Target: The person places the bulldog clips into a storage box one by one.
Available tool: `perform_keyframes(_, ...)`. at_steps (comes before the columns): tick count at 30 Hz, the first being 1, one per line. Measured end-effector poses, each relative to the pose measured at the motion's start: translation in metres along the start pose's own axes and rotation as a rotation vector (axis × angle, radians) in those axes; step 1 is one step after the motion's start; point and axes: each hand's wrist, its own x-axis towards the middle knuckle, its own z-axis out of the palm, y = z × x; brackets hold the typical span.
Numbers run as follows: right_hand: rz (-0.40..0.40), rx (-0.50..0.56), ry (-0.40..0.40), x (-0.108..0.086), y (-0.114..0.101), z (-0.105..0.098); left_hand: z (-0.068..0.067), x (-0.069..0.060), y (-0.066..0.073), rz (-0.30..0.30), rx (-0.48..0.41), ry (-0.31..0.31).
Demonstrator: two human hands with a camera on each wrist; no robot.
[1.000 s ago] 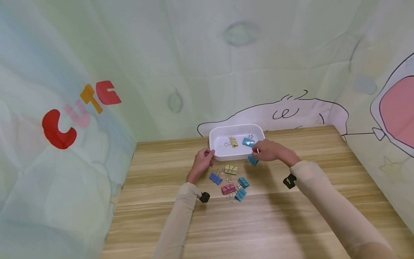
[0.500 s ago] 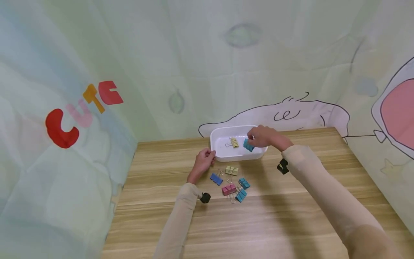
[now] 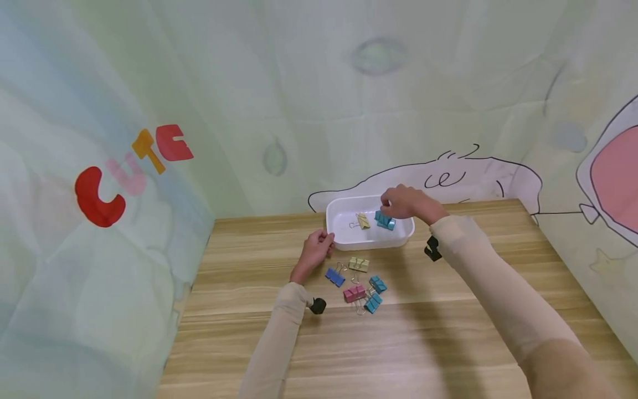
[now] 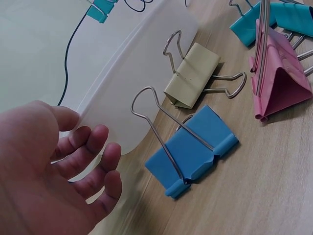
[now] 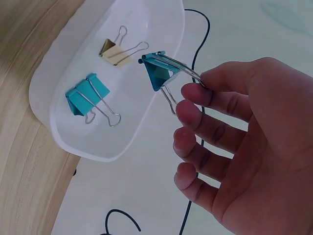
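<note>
In the right wrist view my right hand (image 5: 239,132) pinches a teal binder clip (image 5: 161,73) by its wire handle, between thumb and index finger. This clip hangs over the white plastic tray (image 5: 44,98). Lying in the tray are a second teal binder clip (image 5: 88,95) and a yellow binder clip (image 5: 117,54). At the tray's near left corner, my left hand (image 4: 63,161) grips the rim with thumb and fingers. Just beside it on the table are a blue binder clip (image 4: 193,149) and a pale yellow binder clip (image 4: 193,76).
In front of the tray, a pink binder clip (image 3: 354,293) lies against two more teal ones, one upper (image 3: 377,284) and one lower (image 3: 372,303). The wooden table (image 3: 239,343) meets a printed cloth backdrop (image 3: 239,166) behind the tray.
My right hand has carried the teal binder clip from in front of the tray's near right edge up and back over the tray's inside. The left hand has stayed at the tray's corner.
</note>
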Motion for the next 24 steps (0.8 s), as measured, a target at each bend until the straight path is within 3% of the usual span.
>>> perform_keyframes(15, -0.024, -0.007, 0.016, -0.004, 0.000, 0.000, 0.001, 0.000, 0.000, -0.017, -0.010, 0.005)
perform_keyframes(24, -0.093, 0.017, 0.043, -0.012, -0.008, 0.015, 0.002, 0.001, 0.000, -0.014, -0.021, 0.004)
